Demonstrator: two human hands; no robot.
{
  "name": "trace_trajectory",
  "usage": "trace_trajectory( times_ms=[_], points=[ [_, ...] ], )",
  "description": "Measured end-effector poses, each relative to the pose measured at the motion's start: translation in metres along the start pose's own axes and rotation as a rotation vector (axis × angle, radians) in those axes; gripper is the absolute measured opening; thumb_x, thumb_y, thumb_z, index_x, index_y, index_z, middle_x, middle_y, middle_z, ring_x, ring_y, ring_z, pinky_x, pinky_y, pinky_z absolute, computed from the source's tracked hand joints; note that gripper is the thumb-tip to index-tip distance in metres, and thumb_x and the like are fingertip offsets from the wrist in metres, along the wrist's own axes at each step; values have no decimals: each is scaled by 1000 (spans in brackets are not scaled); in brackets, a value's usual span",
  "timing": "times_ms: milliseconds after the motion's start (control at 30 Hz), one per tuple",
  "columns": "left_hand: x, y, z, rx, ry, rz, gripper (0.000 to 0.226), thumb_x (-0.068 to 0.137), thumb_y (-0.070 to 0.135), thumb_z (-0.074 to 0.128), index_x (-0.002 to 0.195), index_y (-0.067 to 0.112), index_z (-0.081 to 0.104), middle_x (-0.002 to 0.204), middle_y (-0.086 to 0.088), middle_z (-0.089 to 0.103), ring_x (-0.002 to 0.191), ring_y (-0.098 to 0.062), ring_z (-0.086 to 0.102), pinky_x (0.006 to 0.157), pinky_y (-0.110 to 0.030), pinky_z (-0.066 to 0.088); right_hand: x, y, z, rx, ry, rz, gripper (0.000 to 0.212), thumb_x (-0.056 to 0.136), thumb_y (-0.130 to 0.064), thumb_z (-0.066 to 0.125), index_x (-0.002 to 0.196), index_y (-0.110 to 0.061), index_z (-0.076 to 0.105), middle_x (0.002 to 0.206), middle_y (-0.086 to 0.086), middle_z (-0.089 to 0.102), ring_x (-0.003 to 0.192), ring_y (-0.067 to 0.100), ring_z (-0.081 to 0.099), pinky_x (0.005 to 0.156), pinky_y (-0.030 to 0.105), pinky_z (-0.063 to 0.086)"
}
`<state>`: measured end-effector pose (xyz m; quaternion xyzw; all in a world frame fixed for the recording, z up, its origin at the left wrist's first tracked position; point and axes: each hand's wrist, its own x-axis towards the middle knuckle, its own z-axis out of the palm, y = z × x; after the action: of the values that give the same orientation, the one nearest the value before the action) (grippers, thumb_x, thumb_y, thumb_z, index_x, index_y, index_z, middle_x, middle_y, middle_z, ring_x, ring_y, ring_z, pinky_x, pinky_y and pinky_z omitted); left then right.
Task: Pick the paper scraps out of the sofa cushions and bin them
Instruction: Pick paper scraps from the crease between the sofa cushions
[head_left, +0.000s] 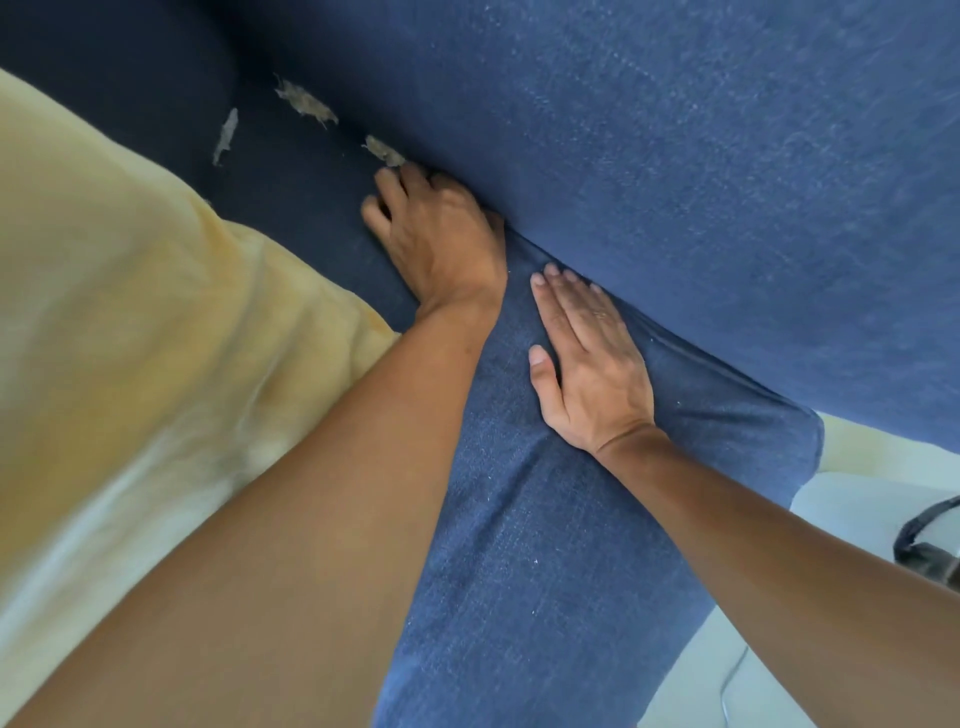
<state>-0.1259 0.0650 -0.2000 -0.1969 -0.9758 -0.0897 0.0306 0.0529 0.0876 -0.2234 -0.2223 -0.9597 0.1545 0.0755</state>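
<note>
Three brownish paper scraps lie on the dark blue sofa along the gap under the back cushion (675, 156): a ragged scrap (306, 104), a thin strip-shaped scrap (226, 136) and a small scrap (384, 150). My left hand (441, 239) reaches into that gap, fingers spread and bent, its fingertips just below the small scrap; nothing shows in its grasp. My right hand (587, 364) lies flat and open, palm down, on the seat cushion (519, 519), fingers pointing along the gap.
Yellow cloth (130, 338) fills the left side, close to the camera. Pale floor (857, 519) shows beyond the cushion's right edge, with a black strap-like object (930, 545) and a thin white cable (727, 675) on it.
</note>
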Motion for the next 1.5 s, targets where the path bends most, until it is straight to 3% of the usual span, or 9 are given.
trace_trajectory(
  times_ms=[133,433,633,800,933,1033,1100,1367,1500],
  points=[
    [2,-6,-2,7,-86,60,30,89,36,55,106,14,68,114,-4,68,120,-24,49,105,-39,28,0,-1,-2,-4,11,2,55,103,-32,32,150,-4,38,157,11,37,147,22,33,121,43,27],
    [5,-9,-21,-249,-118,17,19,82,23,68,100,19,63,103,2,69,110,-21,56,101,-35,34,3,-9,-16,-30,28,30,49,105,-26,31,148,-5,42,152,11,45,140,24,43,119,40,32],
    [18,-45,-54,-357,46,15,22,81,11,68,103,15,69,109,-9,59,104,-30,55,92,-39,47,16,-25,-31,156,211,150,31,95,8,53,124,0,63,121,11,63,107,28,61,101,38,49],
    [35,-69,-37,-375,118,45,15,87,14,63,97,13,74,104,-10,60,99,-27,57,88,-40,50,53,-50,-25,209,238,15,31,98,1,50,127,3,61,131,15,61,115,28,60,106,38,47],
    [32,-67,-11,-292,-27,102,51,94,29,54,138,4,53,144,-14,51,141,-32,38,120,-44,26,55,-47,3,107,156,-41,39,103,-13,41,137,1,55,144,15,53,135,26,49,115,41,38],
    [29,-62,-2,-103,-115,107,84,93,54,43,153,0,22,161,-17,24,152,-29,15,125,-40,7,53,-42,14,41,128,-60,42,104,-13,38,141,0,51,147,15,50,138,25,46,117,40,35],
    [28,-60,2,-31,-125,109,92,89,59,40,154,-2,17,162,-20,16,152,-29,11,125,-41,5,55,-41,18,30,130,-55,42,103,-14,38,141,0,50,147,15,50,138,26,46,117,40,36],
    [38,-50,19,-15,-8,17,69,88,43,47,142,0,47,154,-21,38,148,-31,27,124,-42,11,56,-39,27,64,132,-47,43,102,-12,38,140,0,52,146,16,50,138,27,46,116,43,37],
    [38,-48,24,-48,82,-29,47,85,33,53,120,5,65,144,-19,52,142,-30,40,122,-42,22,55,-37,30,81,145,-47,42,102,-12,39,140,0,52,146,15,50,138,27,46,115,43,38]
  ],
)
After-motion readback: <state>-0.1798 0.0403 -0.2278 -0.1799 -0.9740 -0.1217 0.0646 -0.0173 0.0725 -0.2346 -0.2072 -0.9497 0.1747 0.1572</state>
